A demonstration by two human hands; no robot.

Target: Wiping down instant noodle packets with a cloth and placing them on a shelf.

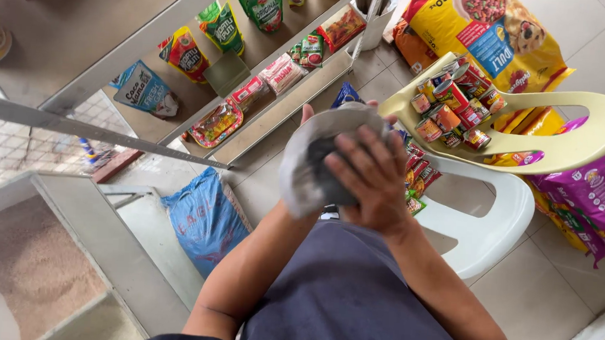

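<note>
Right hand (pixel 370 183) clasps a crumpled grey cloth (pixel 303 164) with a dark centre — left hand (pixel 308 114) mostly hidden beneath, grip unclear; cans (pixel 453 106) at two o'clock.

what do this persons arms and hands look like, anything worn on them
Both forearms are bare, with no gloves, rings, watch or bracelet showing on the right hand. The left hand is mostly hidden, only its fingertips visible. The dark navy top has short sleeves and a white emblem near the bottom edge.

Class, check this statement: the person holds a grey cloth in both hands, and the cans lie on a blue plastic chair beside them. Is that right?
Not quite. The head view shows the cans on a pale yellow plastic chair, not a blue one. The rest holds: the right hand and left hand hold the grey cloth.
</note>
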